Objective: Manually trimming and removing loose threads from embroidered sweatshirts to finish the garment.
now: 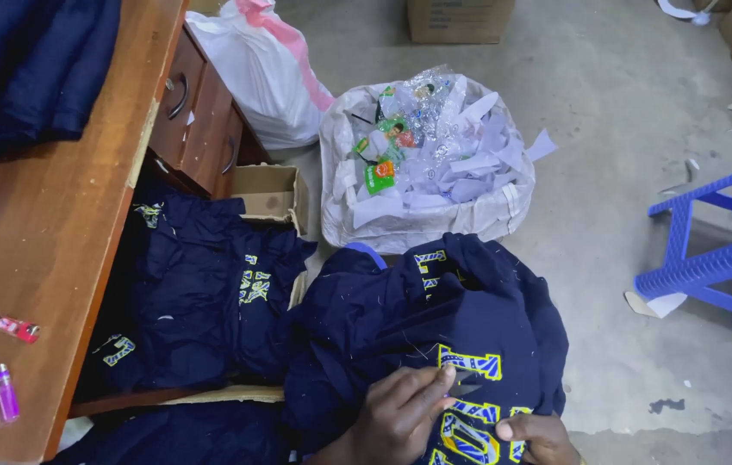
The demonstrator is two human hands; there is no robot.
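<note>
**Wooden desk and concrete floor, with what is lying on them**

A brown wooden desk [47, 224] is filling the left side. Folded navy cloth [30, 65] is lying at its far end; a red lighter [13, 327] and a purple lighter [2, 393] are lying near its front edge. A grey concrete floor [616, 112] is stretching to the right, carrying a white sack of paper scraps [426, 185], a white bag [262, 73], a cardboard box [459, 19], a blue plastic stool [715, 250] and scattered paper bits.
</note>
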